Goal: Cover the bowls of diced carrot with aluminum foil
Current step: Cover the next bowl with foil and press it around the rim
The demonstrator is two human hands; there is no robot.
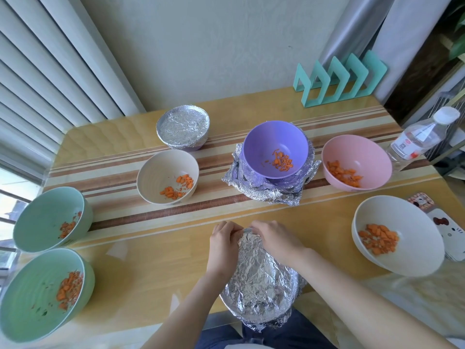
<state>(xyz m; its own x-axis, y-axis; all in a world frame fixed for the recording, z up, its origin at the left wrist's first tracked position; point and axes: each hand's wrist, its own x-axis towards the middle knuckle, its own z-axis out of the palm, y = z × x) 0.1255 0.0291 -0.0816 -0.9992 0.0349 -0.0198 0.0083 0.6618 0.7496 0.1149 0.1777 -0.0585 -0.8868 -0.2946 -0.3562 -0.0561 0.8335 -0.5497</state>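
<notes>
Foil work about a quarter done, by my reading. Head view, the only one.

Near table edge: one bowl (289,285) under a crumpled foil sheet (261,278), which is wrapped down over the sides. Both hands are at its far rim. Left hand (222,241) and right hand (274,238) have fingers curled close together, pinching the foil's far edge against the rim. Thumbs are mostly hidden. I judge this to be the crimping step, nearly finished.

Far side, left of centre: a second foil-covered bowl (183,128), sealed all round and standing alone.

Bowl count is eight. Two are covered, as above. Six are open, each with diced carrot in the bottom:
- two green bowls (42,217) (30,293) at the left edge
- one cream bowl (156,172), centre-left
- one purple bowl (274,137), sitting on a rumpled pile of loose foil (261,193)
- one pink bowl (359,152)
- one white bowl (377,212), near right

Also on the wooden table (151,260): one plastic bottle (422,137) and one teal rack (339,76).
</notes>
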